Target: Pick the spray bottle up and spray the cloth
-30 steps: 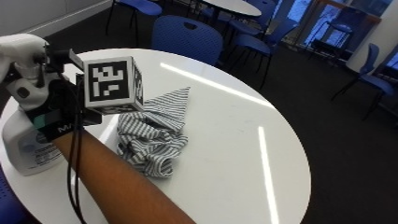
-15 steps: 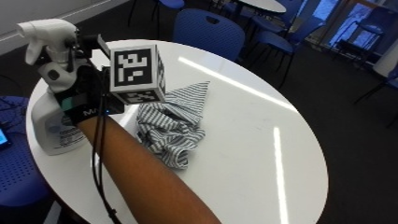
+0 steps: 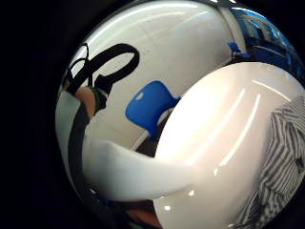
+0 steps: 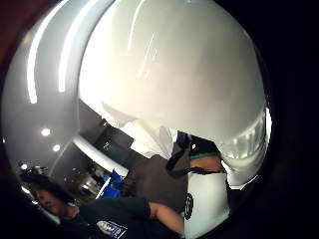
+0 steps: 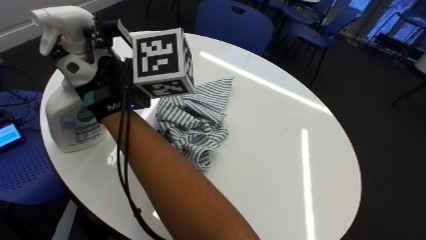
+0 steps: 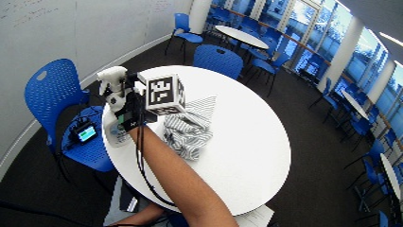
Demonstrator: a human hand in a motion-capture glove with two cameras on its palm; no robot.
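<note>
1. Spray bottle (image 5: 72, 95) standing upright near the edge of the round white table (image 5: 279, 125), just beside the crumpled striped cloth (image 5: 193, 117).
2. Gloved right hand (image 5: 106, 87) up at the bottle's neck, right under the white trigger head (image 5: 60, 22). Looks wrapped round it, but can't tell for sure whether the fingers have closed on it, since the back of the hand blocks them.
3. Handling guess: stiff plastic, smooth and probably a bit slippery, some liquid weight low down. Best hold is the narrow neck, index finger free for the trigger.
4. Cloth is soft and limp, lying in a loose heap. No trouble there.
5. Hidden stuff: bottle's fill level unreadable, nozzle direction hard to judge, label text too small. Palm views mostly filled by white bottle plastic (image 4: 174, 74), so very close, plus a strip of the striped cloth (image 3: 281, 157).
</note>
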